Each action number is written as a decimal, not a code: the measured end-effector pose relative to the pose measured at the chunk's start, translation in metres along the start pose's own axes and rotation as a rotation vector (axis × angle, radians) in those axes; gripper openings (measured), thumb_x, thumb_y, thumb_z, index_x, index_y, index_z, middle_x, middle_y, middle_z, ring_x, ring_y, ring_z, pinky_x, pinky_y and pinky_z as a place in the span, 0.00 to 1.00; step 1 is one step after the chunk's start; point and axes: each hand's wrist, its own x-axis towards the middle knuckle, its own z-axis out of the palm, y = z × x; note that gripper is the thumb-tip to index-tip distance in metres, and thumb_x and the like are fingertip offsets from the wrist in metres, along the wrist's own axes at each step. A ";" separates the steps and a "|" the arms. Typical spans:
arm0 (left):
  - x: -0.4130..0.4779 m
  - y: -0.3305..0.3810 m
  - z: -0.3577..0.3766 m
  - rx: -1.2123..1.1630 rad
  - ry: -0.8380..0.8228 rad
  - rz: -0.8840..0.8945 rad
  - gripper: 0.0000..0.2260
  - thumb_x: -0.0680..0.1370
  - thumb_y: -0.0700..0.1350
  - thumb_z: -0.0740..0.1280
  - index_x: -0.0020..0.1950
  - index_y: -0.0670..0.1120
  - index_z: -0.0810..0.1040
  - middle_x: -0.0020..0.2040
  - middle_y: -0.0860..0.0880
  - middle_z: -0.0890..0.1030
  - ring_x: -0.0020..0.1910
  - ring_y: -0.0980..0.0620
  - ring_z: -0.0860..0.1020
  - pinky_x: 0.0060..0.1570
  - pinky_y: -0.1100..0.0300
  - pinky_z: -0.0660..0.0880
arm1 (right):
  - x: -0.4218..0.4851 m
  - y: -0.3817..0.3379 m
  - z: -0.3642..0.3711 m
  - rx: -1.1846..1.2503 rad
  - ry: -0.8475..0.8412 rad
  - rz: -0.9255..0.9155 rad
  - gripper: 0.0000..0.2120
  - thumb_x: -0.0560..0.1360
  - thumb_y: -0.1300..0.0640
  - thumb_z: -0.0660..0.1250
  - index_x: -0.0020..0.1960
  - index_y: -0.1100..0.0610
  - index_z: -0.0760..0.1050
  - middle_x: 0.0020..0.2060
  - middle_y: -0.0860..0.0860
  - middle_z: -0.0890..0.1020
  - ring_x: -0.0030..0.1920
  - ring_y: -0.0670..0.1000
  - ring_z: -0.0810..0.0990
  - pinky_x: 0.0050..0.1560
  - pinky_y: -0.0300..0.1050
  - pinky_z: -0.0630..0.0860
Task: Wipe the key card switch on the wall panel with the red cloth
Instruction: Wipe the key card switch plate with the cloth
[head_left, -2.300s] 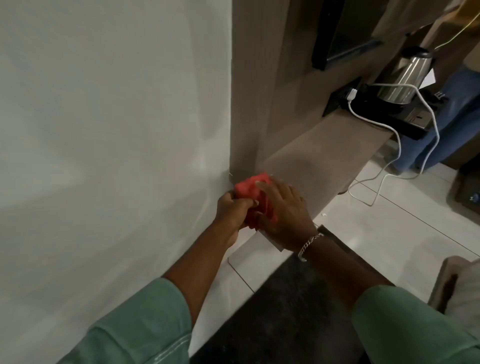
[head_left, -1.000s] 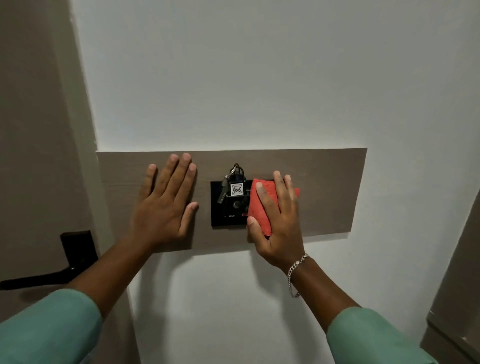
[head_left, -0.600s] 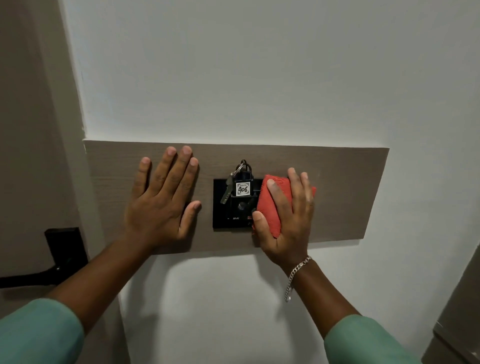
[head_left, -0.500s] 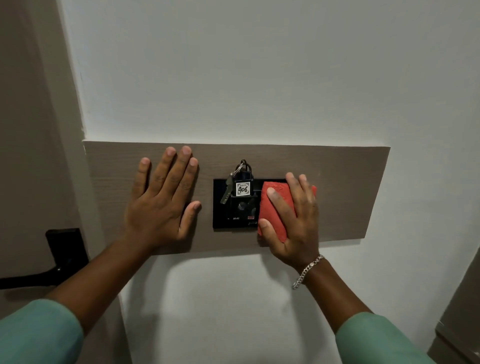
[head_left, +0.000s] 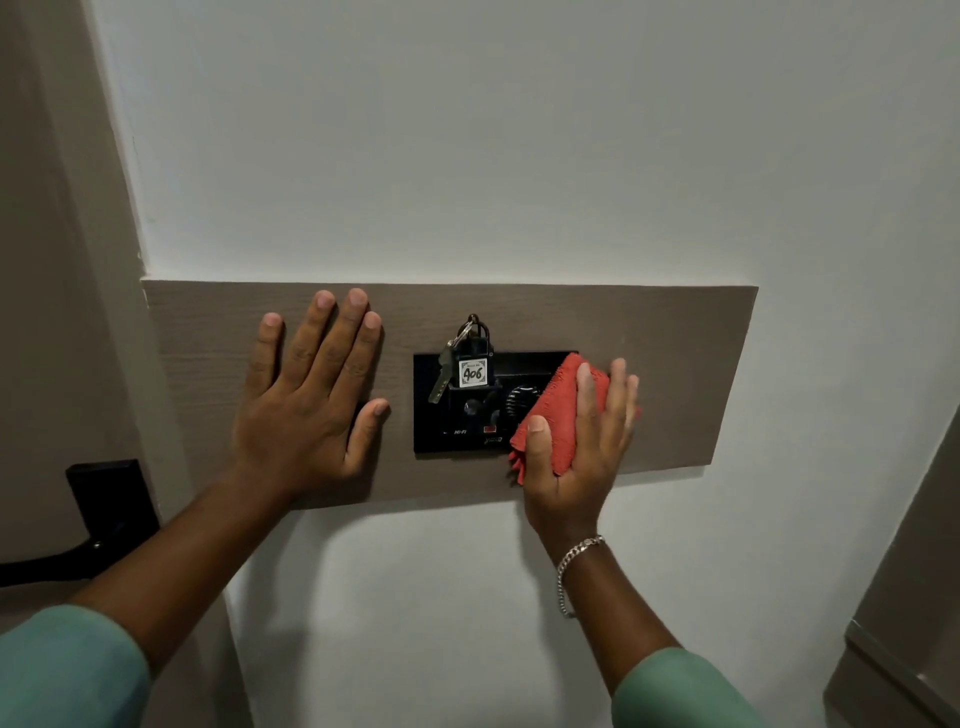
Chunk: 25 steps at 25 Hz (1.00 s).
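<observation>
Mid-frame on white wall (head_left: 519, 156): wood wall panel (head_left: 675, 364), black key card switch (head_left: 457, 405). Left hand (head_left: 311, 400) spread flat; right hand (head_left: 587, 447) clutching red cloth (head_left: 558, 410).

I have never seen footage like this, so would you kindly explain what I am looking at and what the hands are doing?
This is a single view from a camera worn on a person's head, looking at a wall. No machine: both are bare hands. The left hand lies flat and empty on the wooden wall panel. The right hand presses a red cloth against the right side of the black key card switch. A key tag marked 406 hangs in the switch. A dark door handle shows at left.
</observation>
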 end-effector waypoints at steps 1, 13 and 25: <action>0.000 0.000 0.000 -0.005 0.002 -0.001 0.33 0.80 0.56 0.54 0.80 0.41 0.55 0.80 0.41 0.56 0.81 0.44 0.48 0.76 0.40 0.48 | -0.012 -0.004 0.002 -0.001 0.012 0.053 0.29 0.78 0.47 0.61 0.76 0.57 0.65 0.79 0.59 0.59 0.82 0.58 0.52 0.79 0.66 0.53; -0.002 0.001 0.001 -0.028 0.011 -0.010 0.33 0.79 0.56 0.56 0.80 0.42 0.54 0.81 0.42 0.55 0.81 0.43 0.50 0.77 0.40 0.48 | -0.054 -0.033 0.019 0.046 -0.018 0.208 0.31 0.80 0.45 0.57 0.79 0.55 0.56 0.81 0.56 0.51 0.82 0.57 0.49 0.79 0.35 0.41; -0.003 0.000 0.004 -0.024 0.034 -0.002 0.33 0.79 0.56 0.56 0.80 0.42 0.54 0.81 0.42 0.54 0.81 0.43 0.50 0.78 0.41 0.46 | 0.017 -0.016 -0.005 -0.080 -0.207 -0.365 0.22 0.80 0.50 0.58 0.74 0.52 0.67 0.78 0.60 0.62 0.80 0.61 0.55 0.80 0.62 0.53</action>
